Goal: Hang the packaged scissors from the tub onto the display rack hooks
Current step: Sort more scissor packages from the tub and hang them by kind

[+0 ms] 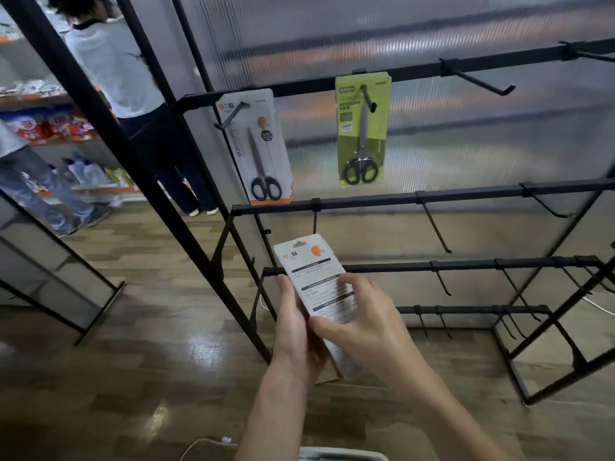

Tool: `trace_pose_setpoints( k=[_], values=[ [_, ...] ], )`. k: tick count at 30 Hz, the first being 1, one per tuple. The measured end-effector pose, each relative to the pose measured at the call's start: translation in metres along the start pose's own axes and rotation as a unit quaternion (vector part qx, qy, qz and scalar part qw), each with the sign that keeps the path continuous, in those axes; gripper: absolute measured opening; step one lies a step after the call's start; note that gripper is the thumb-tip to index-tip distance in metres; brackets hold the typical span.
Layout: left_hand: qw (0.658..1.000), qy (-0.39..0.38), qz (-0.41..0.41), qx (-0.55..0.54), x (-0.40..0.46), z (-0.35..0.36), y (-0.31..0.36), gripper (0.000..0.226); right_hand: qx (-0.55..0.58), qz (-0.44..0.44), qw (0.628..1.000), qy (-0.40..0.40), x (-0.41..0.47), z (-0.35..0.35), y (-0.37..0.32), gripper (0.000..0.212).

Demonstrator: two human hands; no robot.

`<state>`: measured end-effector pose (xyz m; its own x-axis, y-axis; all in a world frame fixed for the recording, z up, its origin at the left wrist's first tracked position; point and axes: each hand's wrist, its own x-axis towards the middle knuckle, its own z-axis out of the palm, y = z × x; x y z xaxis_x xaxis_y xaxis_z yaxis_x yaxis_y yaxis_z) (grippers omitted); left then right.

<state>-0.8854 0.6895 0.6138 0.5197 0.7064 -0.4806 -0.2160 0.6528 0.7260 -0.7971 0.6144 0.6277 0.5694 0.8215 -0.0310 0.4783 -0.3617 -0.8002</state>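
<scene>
Both hands grasp the pack (316, 291) — left hand (294, 331) at its edge, right hand (362, 319) across it; light, stiff card — hold low, hang-hole clear.

Both bare forearms reached up from the lower edge of the view and met near the centre. The left hand (294, 331) stood upright, palm turned inward, its fingers closed along the left edge of a white packet (316, 284), thumb tip up near the top. The right hand (362, 319) came in from the right, palm down, thumb and fingers curled over the packet's face; it seemed to pinch it, though blur hid the fingertips.
</scene>
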Motion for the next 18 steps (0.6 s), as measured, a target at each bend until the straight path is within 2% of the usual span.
trace_pose_setpoints(
  k=[4,7,9,13,17,18],
  values=[
    [0.999,-0.041,-0.023,0.020,-0.002,-0.016,0.000,0.077,0.122,0.017,0.992,0.001,-0.005,0.002,-0.008,0.052],
    [0.997,-0.059,-0.048,0.005,-0.003,-0.030,0.000,0.072,0.265,0.005,0.964,-0.033,-0.007,0.000,-0.009,0.028],
    [0.998,-0.047,-0.044,-0.004,-0.003,-0.041,-0.001,0.074,0.328,0.034,0.942,-0.063,-0.008,-0.002,-0.010,0.034],
    [1.000,-0.017,-0.002,0.018,-0.008,-0.058,-0.004,0.084,0.334,0.097,0.934,-0.083,-0.005,-0.008,-0.005,0.048],
    [0.998,0.003,0.035,0.060,-0.019,-0.063,-0.004,0.065,0.339,0.049,0.931,-0.126,-0.007,-0.013,0.000,0.043],
    [0.997,0.004,0.038,0.065,-0.020,-0.063,-0.004,0.065,0.323,0.034,0.937,-0.129,-0.008,-0.013,0.002,0.048]
  ],
)
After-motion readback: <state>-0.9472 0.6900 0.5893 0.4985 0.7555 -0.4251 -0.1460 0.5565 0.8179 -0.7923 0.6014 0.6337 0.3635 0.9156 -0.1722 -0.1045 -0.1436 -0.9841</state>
